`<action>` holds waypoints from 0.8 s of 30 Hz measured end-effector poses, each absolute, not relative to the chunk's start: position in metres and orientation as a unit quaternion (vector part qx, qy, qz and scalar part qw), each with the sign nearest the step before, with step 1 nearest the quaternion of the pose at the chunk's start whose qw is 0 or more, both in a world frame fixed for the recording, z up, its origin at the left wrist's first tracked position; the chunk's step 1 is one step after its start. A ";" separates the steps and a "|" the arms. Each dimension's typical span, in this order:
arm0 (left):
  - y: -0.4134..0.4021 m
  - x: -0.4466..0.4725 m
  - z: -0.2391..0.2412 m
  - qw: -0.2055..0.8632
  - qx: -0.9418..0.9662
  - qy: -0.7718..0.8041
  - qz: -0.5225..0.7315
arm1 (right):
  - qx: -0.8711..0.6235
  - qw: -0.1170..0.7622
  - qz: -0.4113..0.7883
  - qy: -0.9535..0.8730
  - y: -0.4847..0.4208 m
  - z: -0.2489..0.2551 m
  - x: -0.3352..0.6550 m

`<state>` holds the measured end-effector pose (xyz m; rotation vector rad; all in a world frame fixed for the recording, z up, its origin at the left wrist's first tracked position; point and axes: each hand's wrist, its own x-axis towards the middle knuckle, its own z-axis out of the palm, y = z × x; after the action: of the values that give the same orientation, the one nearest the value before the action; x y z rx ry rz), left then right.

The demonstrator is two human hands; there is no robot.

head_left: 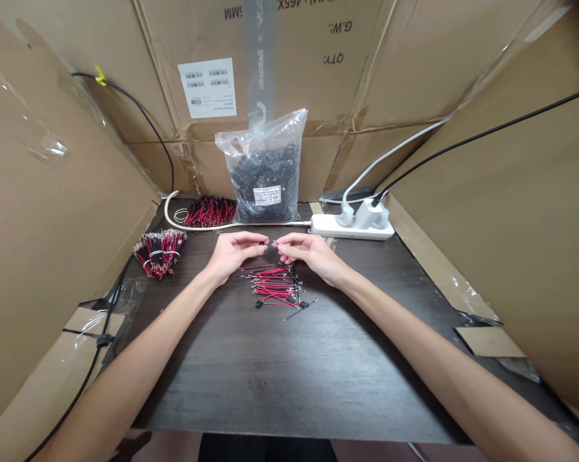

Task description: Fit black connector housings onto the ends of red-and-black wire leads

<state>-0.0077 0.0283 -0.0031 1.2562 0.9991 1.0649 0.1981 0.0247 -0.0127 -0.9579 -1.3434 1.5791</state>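
Observation:
My left hand (232, 253) pinches a small black plastic connector piece (262, 244) between thumb and fingertips. Close by on its right, my right hand (309, 253) is closed in a pinch on a thin wire whose pale tip (274, 242) pokes out toward the black piece; most of it is hidden by the fingers. The two hands are slightly apart. Just below them lies a loose pile of short red and black wires (273, 282) with metal ends. At its near side, a wire has a black connector (259, 305) on its end.
Behind the hands stands a clear bag of black parts (265, 173). A tied wire bundle (159, 252) sits at left, with more red and black wires (210, 212) behind it. A white power strip (352, 226) lies back right. Cardboard walls (501, 192) enclose the dark table (280, 378).

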 end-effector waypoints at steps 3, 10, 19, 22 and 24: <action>0.027 -0.007 -0.003 0.572 0.519 0.434 0.463 | -0.385 0.409 0.631 -0.535 0.024 -0.012 0.197; 0.025 -0.004 -0.002 0.582 0.510 0.420 0.475 | -0.392 0.420 0.604 -0.552 0.022 -0.013 0.195; 0.025 -0.005 -0.005 0.564 0.533 0.422 0.469 | -0.406 0.401 0.588 -0.573 0.020 -0.012 0.194; 0.026 -0.006 -0.005 0.568 0.532 0.425 0.463 | -0.408 0.397 0.578 -0.584 0.019 -0.011 0.194; 0.026 -0.007 -0.005 0.571 0.531 0.426 0.459 | -0.408 0.395 0.574 -0.590 0.019 -0.010 0.194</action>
<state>-0.0069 0.0263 -0.0052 1.2457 1.0005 1.0763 0.1940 0.0185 -0.0097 -1.0356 -1.4958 1.4544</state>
